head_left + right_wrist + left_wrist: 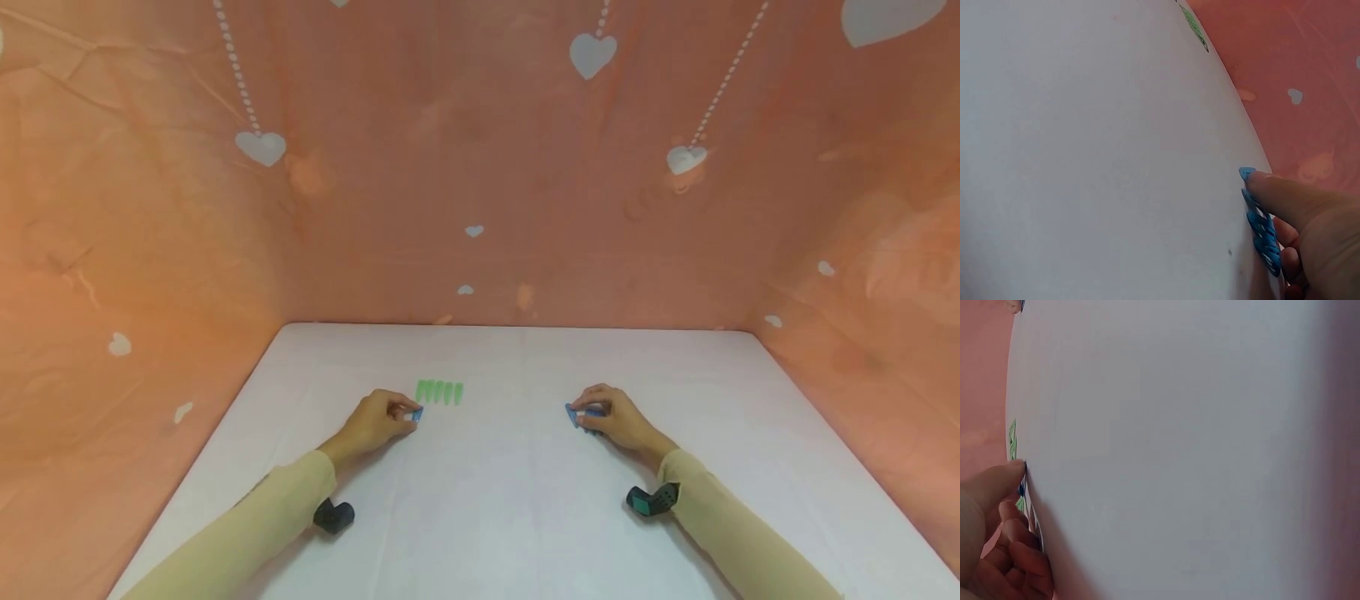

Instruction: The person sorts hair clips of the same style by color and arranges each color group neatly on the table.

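My left hand (378, 419) rests low over the white table, pinching a blue hair clip (417, 414) between thumb and fingertips. Just beyond it lies a row of several green hair clips (448, 392), tapered and side by side. Over on the right, my right hand (621, 419) pinches another blue hair clip (572, 414) at the table surface. Several more blue clips (1264, 240) lie beneath and beside that hand, partly hidden by its fingers in the head view. In the left wrist view the held clip is mostly covered by the thumb.
The white table (480, 500) has its far edge against a peach curtain (480, 167) with white hearts. Similar cloth hangs at both sides. Dark wrist devices (652, 500) sit under both sleeves.
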`<state>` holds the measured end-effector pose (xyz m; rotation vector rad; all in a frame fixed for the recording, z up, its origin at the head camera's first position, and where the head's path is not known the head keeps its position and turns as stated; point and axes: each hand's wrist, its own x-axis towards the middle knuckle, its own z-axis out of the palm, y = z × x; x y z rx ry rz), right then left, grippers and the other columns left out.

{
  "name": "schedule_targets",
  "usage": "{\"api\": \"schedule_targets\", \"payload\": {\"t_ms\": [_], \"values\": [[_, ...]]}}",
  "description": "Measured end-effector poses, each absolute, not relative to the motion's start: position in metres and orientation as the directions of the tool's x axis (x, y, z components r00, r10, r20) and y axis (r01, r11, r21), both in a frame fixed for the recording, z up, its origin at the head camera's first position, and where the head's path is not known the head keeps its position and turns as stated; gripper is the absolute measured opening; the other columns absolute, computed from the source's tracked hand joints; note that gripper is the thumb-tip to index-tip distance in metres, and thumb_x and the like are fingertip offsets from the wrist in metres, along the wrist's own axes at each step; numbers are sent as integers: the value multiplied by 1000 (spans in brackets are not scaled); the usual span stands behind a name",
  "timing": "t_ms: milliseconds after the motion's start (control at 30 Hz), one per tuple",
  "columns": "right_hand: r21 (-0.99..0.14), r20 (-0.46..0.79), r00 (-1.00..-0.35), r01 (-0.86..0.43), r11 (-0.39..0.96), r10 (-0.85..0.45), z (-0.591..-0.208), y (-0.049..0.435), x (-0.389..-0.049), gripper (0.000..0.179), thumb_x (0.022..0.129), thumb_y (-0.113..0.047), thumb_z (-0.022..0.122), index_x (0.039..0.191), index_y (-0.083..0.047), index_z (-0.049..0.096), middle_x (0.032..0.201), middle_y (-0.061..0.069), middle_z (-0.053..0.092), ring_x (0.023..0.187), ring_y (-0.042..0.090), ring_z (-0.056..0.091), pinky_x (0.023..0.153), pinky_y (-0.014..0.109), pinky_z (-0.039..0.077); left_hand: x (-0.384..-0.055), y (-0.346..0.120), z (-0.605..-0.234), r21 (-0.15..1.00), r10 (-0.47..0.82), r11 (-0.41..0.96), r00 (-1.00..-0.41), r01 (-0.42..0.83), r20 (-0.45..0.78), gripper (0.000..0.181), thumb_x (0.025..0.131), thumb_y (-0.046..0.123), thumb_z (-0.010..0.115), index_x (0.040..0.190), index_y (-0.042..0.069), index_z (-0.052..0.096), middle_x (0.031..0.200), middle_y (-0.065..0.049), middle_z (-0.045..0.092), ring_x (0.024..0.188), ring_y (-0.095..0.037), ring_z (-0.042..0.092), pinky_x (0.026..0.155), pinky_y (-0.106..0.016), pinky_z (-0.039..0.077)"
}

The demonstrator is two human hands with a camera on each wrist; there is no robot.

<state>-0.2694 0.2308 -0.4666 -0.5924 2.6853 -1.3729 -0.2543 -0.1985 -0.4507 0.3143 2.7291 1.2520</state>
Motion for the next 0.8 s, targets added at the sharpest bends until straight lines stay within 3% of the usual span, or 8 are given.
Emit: {"api": "schedule_targets", "payload": {"t_ms": [267, 567, 800], "values": [[-777, 138, -921, -330, 537, -365, -468, 232, -271, 16, 90, -6, 73, 106, -2, 76, 114, 16, 62, 116, 29, 52, 109, 61, 38, -257, -199, -448, 793, 295, 592, -954, 145, -46, 25, 87, 5, 75, 111, -3, 73, 63, 5, 45, 60, -8, 40, 59, -21, 35], [-784, 129, -919, -324, 530, -372, -464, 231, -273, 17, 90, -4, 73, 106, 0, 76, 115, 18, 62, 117, 32, 51, 112, 66, 33, -261, -204, -444, 815, 338, 563, -938, 135, -79, 27, 87, 5, 76, 112, -4, 71, 62, 4, 44, 60, -10, 40, 60, -22, 35], [-768, 86, -916, -311, 560, -391, -455, 229, -271, 16, 92, -7, 71, 106, 0, 75, 115, 19, 64, 119, 38, 54, 110, 66, 37, -261, -204, -442, 810, 353, 569, -932, 141, -85, 27, 87, 5, 76, 112, -4, 71, 62, 4, 44, 61, -12, 40, 65, -25, 36]]}}
